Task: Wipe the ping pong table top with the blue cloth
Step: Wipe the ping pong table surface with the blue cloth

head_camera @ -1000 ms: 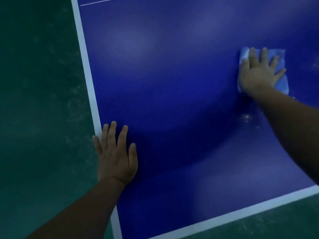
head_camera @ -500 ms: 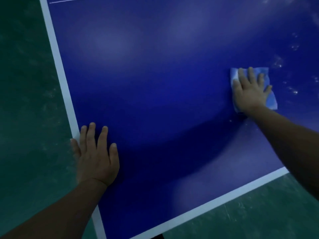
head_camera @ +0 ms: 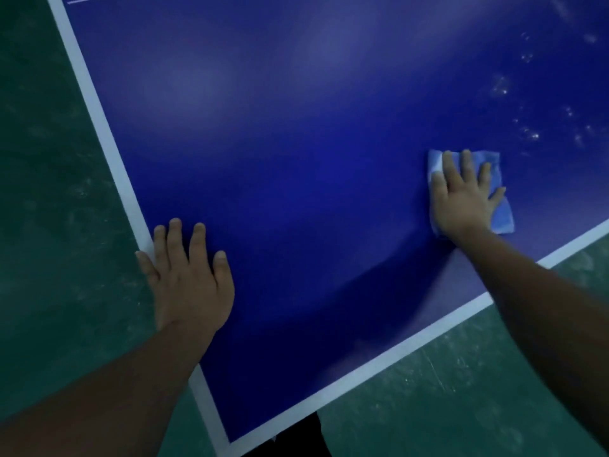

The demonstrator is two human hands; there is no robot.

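Mid-wipe, the right hand (head_camera: 463,196) presses the blue cloth (head_camera: 502,214) flat with spread fingers near the table top's (head_camera: 296,143) near edge, the left hand (head_camera: 188,278) braces open-palmed at the corner, and next probably comes those faint, blurry specks (head_camera: 527,133) beyond.

table top (head_camera: 296,159) deep blue, white edge | cloth (head_camera: 502,216) light blue | floor (head_camera: 49,192) seemingly green

I see the surface (head_camera: 296,159) as smooth, slightly glossy blue with pale smudges at upper right; the cloth (head_camera: 502,216) looks soft and matt; the green floor (head_camera: 59,209) looks scuffed, dull.
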